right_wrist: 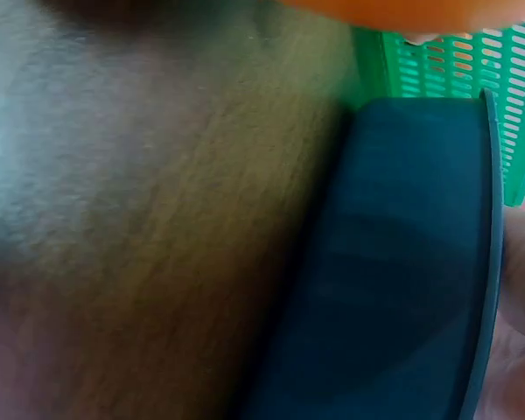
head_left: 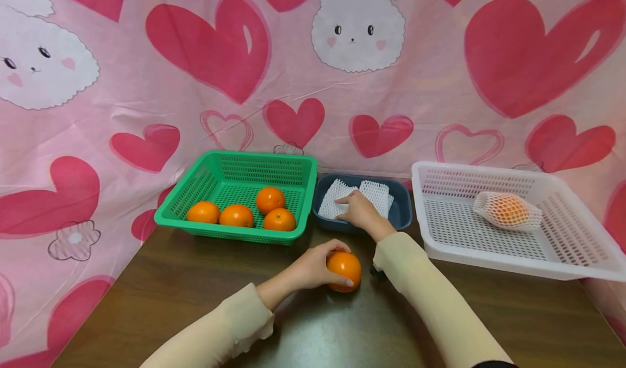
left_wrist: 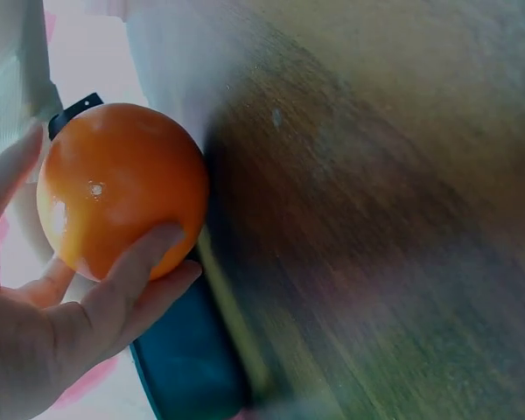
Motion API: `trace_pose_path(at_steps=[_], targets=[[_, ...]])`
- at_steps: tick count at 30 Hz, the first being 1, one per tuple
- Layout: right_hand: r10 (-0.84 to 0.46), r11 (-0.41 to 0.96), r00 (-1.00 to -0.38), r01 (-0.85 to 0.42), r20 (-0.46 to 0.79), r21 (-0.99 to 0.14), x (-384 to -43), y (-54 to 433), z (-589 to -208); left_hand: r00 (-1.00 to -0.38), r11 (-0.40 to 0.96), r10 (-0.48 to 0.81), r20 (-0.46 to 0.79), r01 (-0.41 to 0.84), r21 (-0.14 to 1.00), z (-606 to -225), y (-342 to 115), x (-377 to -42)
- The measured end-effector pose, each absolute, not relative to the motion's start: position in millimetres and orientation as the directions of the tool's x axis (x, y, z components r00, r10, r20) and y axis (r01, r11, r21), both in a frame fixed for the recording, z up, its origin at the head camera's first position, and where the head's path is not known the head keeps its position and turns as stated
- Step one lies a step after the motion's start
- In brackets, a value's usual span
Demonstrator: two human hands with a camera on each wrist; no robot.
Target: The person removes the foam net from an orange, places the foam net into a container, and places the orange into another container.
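Note:
My left hand (head_left: 311,266) holds an orange (head_left: 348,267) over the front middle of the table, thumb on the near side and fingers round the far side. In the left wrist view the fingers curl against the lower part of the same orange (left_wrist: 122,175). My right hand (head_left: 361,211) reaches over the dark blue tray (head_left: 403,210), thumb and fingers spread apart at the white foam net sleeves (head_left: 375,195) lying in it. From the right wrist, the tray's outer wall (right_wrist: 376,262) hides most of that hand.
To the left stands a green basket (head_left: 163,216) with several oranges (head_left: 237,216). On the right, a white basket (head_left: 425,232) contains one orange in a foam net (head_left: 509,210). A pink curtain with hearts (head_left: 293,74) hangs behind the brown wooden table (head_left: 318,330).

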State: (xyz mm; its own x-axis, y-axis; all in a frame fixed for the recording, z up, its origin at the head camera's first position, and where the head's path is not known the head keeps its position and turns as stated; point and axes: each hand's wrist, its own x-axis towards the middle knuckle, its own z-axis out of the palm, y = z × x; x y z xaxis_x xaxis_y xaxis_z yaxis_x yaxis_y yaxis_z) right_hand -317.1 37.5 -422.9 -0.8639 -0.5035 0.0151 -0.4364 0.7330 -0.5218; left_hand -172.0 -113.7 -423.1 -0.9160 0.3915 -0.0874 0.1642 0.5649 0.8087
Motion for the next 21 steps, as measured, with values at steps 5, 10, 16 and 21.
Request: trace_pose_path(at_steps=[5, 10, 16, 21], targets=[[-0.503, 0.755, -0.864, -0.429, -0.020, -0.496, -319.3, 35.9, -421.9, -0.919, 0.570, 0.383, -0.093, 0.156, 0.807, -422.0, -112.7, -172.0], [-0.529, 0.726, -0.847, -0.481, 0.046, -0.491, -317.6, 37.5, -421.7, -0.925, 0.609, 0.352, -0.143, 0.110, 0.785, -419.4, -111.8, -169.9], [-0.531, 0.686, -0.836, -0.518, 0.135, -0.511, -316.5, 43.2, -423.4, -0.907, 0.667, 0.356, -0.225, 0.079, 0.740, -418.7, -111.5, -170.8], [-0.499, 0.685, -0.852, -0.500, 0.158, -0.530, -310.3, 42.8, -414.3, -0.904, 0.679, 0.368, -0.218, 0.101, 0.727, -420.2, -110.7, -172.6]])
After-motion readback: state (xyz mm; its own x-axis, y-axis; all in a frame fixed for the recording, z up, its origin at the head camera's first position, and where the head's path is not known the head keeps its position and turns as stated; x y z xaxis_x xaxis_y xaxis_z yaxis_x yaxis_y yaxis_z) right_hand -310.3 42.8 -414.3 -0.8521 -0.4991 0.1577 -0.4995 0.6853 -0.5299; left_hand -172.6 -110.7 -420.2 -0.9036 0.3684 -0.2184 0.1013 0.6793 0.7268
